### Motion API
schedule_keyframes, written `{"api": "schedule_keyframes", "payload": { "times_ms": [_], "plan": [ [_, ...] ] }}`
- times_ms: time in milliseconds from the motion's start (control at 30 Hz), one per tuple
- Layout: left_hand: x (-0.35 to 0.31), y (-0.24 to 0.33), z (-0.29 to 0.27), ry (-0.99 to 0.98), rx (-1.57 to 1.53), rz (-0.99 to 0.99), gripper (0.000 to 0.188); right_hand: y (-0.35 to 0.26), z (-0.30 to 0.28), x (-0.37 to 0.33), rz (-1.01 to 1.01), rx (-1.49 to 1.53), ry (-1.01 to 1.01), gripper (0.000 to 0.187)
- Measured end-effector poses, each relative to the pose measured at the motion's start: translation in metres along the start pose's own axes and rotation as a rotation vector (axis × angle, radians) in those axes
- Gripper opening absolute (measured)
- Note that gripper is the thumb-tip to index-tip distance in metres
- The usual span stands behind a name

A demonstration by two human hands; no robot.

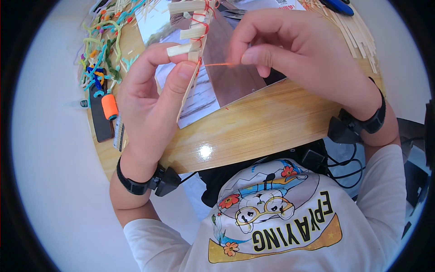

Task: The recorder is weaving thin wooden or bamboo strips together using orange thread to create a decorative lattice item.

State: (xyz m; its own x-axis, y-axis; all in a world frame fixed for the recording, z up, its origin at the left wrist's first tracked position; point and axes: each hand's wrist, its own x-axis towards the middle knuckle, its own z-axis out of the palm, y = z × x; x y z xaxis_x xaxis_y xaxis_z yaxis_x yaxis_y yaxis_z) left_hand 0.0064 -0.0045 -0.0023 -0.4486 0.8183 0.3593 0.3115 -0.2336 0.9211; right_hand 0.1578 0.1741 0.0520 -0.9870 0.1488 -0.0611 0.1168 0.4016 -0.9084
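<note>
My left hand (pixel 156 90) pinches a strip of flat pale wooden sticks (pixel 194 34) between thumb and fingers. Short sticks stick out to the left along the strip, and red-orange thread is wound around the joints. From the strip near my left thumb, a taut orange thread (pixel 218 64) runs right to my right hand (pixel 290 52). The thumb and forefinger of that hand are pressed together on the thread. Both hands are raised above a printed picture sheet (pixel 199 109) on the table.
On the left lie a tangle of coloured fuzzy stems (pixel 97 54), an orange thread spool (pixel 109 107), a dark flat bar (pixel 100 122) and a ruler (pixel 118 132). Loose wooden sticks (pixel 358 34) and blue-handled pliers (pixel 337 6) lie far right. The wooden table's edge (pixel 253 156) is near me.
</note>
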Motion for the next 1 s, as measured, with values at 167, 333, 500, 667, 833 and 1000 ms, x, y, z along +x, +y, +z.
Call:
{"api": "schedule_keyframes", "payload": {
  "times_ms": [167, 333, 500, 667, 833, 1000],
  "plan": [
    [0.003, 0.003, -0.004, 0.111, -0.177, -0.048, 0.017, 0.028, 0.004, 0.004, -0.053, 0.137, 0.004, 0.01],
    [0.003, 0.003, -0.014, 0.171, -0.096, -0.032, 0.02, 0.01, -0.01, 0.003, -0.039, -0.021, -0.076, 0.011],
    [0.004, 0.004, -0.013, 0.159, -0.179, -0.053, 0.021, 0.021, -0.023, 0.001, -0.126, 0.125, -0.204, 0.01],
    [0.004, 0.003, -0.01, 0.115, -0.197, -0.071, 0.02, 0.025, -0.023, 0.012, -0.686, 0.115, -0.196, 0.017],
    [0.0, 0.003, -0.002, 0.073, -0.176, -0.06, 0.017, 0.03, -0.002, 0.014, -0.722, 0.556, -0.209, 0.018],
    [-0.002, 0.001, 0.001, -0.003, -0.133, 0.001, 0.017, 0.026, 0.006, 0.002, -0.357, 0.673, -0.158, 0.018]
  ]
}}
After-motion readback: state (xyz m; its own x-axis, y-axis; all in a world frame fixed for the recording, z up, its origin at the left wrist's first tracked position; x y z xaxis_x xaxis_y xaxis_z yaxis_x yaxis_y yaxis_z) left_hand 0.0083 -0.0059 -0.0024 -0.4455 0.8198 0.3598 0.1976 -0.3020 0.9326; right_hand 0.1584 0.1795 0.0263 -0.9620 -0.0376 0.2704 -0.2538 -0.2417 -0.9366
